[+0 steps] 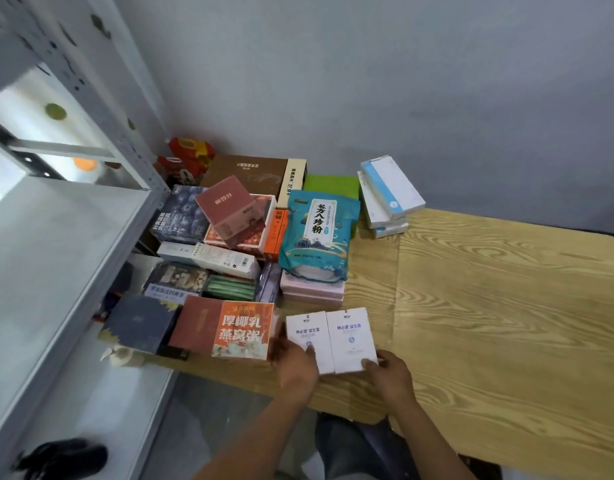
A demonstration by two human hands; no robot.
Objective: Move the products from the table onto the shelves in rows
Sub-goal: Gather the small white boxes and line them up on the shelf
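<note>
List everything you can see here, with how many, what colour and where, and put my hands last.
white probiotic boxes: 2, white with blue print, side by side at the table's near edge, between both hands
red-orange box: 1, left of the white pair
dark navy box: 1, near-left corner of the pile
teal pouch: 1, teal and white, lying on pink boxes
pink boxes: stack, count unclear, under the pouch
white-and-blue boxes: about 3, stacked by the wall
green box: 1, behind the pouch
brown flat box: 1, back of the pile
table: 1, light wood grain
shelves: grey-white metal, left
left hand: on the left white box
right hand: on the right white box
</note>
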